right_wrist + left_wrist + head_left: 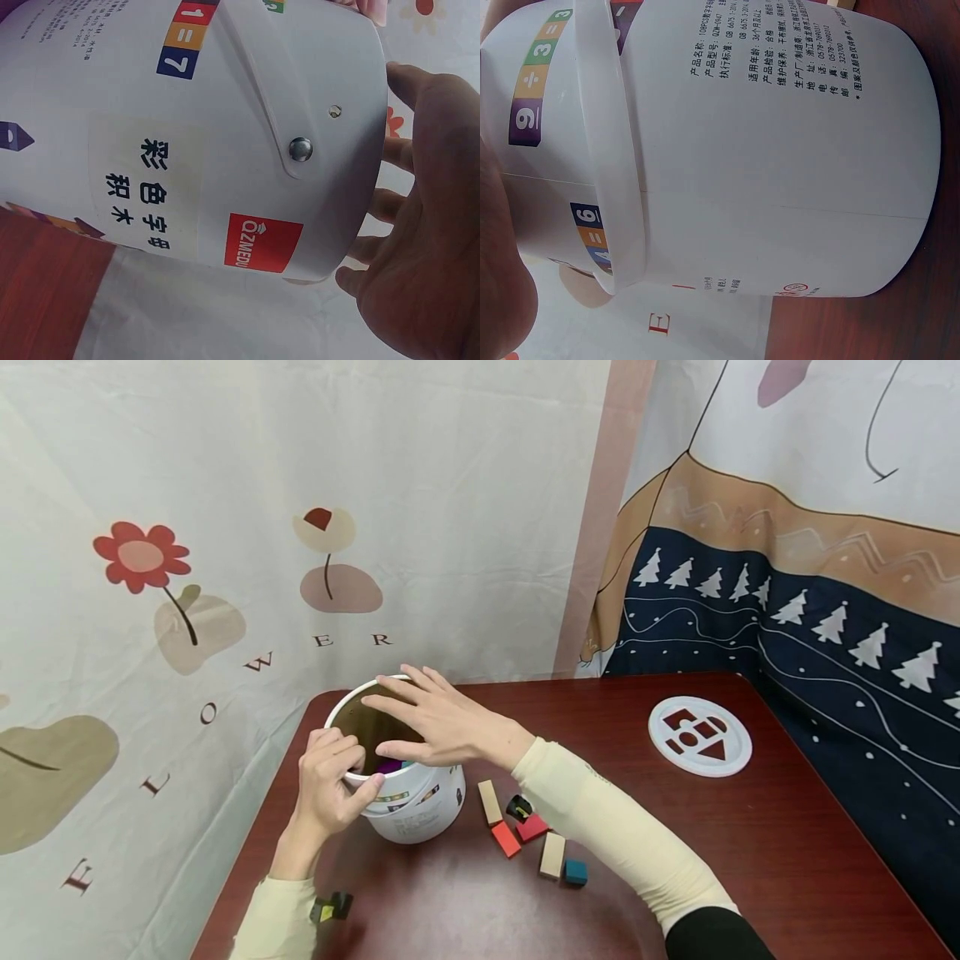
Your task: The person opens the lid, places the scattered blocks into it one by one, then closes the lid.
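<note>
A white printed bucket [420,814] stands tilted on the table in the head view, its open mouth facing up. My left hand [326,777] grips the near-left rim, fingers curled over inside and thumb outside. Over the mouth, my right hand [442,718] has its fingers spread and holds nothing that shows. Purple [390,766] and blue pieces lie inside; most of the interior is hidden. The bucket's label side [780,150] fills the left wrist view. In the right wrist view, spread fingers [435,195] reach over the rim beside the bucket's wall [187,150].
Right of the bucket lie two tan blocks [552,856], an orange-red block [506,839], a red block [532,827] and a teal block [575,872]. A white disc [738,752] with cut-out shapes lies at the back right. Printed curtains [480,527] hang behind the table.
</note>
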`<state>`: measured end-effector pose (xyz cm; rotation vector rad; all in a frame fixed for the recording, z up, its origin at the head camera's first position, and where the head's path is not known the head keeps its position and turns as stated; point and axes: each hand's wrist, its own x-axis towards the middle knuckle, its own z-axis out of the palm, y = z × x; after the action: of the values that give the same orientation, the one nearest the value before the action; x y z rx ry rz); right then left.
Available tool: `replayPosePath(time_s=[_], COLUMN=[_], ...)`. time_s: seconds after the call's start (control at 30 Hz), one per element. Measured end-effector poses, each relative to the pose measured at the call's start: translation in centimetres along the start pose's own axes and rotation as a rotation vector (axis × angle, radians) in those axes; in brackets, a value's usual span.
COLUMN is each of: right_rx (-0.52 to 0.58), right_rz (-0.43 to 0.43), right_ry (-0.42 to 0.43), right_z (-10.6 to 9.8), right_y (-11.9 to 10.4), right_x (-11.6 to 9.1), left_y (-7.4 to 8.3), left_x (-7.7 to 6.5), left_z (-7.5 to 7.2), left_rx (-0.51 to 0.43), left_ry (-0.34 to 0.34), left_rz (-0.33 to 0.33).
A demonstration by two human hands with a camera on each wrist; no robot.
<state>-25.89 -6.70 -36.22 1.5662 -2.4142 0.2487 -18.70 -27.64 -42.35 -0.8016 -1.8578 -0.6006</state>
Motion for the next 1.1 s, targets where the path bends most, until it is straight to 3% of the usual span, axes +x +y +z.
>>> replayPosePath(time_s=[0.47,1.1], right_rx=[0.008,0.112], right_rz=[0.028,0.045], right_ry=[-0.007,0.093], right_z=[-0.4,0.2], right_y=[0.7,3.3], right_x=[-1.9,-9.8], left_y=[0.1,0.1], left_x=[0.2,0.1], left_z=[-0.1,-0.2], left_rx=[-0.001,0.004], left_ry=[-0.004,-0.009], left_rz=[0.002,-0.010])
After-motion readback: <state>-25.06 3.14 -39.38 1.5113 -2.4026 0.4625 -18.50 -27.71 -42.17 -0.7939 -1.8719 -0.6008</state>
